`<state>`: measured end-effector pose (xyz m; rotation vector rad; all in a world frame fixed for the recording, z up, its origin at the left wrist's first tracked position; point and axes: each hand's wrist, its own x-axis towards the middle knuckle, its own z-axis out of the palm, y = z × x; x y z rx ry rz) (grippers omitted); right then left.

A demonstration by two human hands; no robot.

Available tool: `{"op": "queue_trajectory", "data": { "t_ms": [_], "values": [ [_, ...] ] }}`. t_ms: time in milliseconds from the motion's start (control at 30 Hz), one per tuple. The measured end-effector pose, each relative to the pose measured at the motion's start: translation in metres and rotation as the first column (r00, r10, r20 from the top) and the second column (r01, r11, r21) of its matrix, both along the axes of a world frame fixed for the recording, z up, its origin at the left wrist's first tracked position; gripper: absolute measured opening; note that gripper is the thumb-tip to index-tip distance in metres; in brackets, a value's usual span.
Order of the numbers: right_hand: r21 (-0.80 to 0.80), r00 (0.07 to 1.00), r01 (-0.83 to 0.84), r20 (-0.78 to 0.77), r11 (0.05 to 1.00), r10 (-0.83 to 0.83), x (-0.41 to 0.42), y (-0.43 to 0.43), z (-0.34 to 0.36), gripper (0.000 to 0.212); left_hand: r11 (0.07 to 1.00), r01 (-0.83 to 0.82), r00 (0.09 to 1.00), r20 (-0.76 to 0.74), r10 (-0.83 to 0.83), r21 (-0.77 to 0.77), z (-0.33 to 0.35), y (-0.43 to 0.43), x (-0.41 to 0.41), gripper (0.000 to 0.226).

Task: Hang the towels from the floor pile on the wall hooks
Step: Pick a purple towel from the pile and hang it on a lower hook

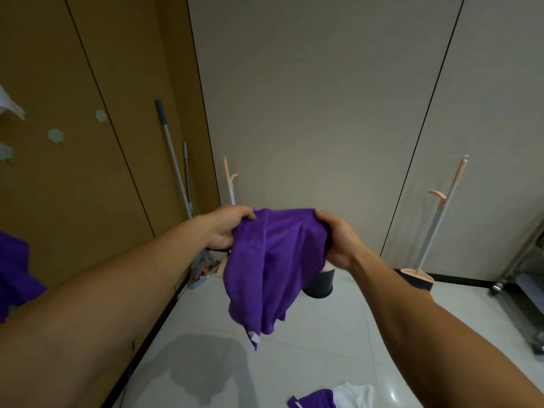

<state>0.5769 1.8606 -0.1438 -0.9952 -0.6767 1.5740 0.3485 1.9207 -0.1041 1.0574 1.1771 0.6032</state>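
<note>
— Where's the purple towel [273,260]?
— From the head camera: held up above the floor [353,325]. The left hand [228,228] and right hand [338,240] each grip its bunched top edge, fingers curled into the cloth.
— Its long axis?
— Hanging straight down.

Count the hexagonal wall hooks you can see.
3, on the brown wall at left: highest hook, middle hook below-left, lowest hook at the frame edge. Others may hide behind the white towel.

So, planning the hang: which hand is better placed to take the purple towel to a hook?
Likely the left hand. Both grip the towel, but the bare hooks are on the brown wall at its side; the right hand would have to cross.
</note>
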Motion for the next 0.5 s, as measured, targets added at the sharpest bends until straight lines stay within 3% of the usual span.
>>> {"op": "queue_trajectory", "data": {
  "t_ms": [133,233,400,500],
  "values": [
    [0.032,0.995,0.076,-0.067,0.997,-0.074,0.009,0.004,0.006,0.028,0.993,0.015,0.928,-0.372,0.031,0.12,-0.006,0.01,-0.026,0.025],
    [0.007,0.995,0.097,-0.03,0.995,-0.097,0.014,0.004,0.008,0.019,0.983,-0.076,0.884,-0.446,0.144,0.166,-0.014,0.014,-0.044,0.016],
    [-0.055,0.96,0.197,0.214,0.979,-0.181,0.035,0.007,0.009,0.028,0.935,-0.305,0.892,-0.289,0.347,0.18,-0.024,0.021,-0.059,0.015],
    [-0.039,0.882,0.229,0.432,0.973,-0.19,0.026,0.01,0.009,0.036,0.93,-0.332,0.925,-0.139,0.353,0.158,-0.02,0.02,-0.045,0.016]
  ]
}}
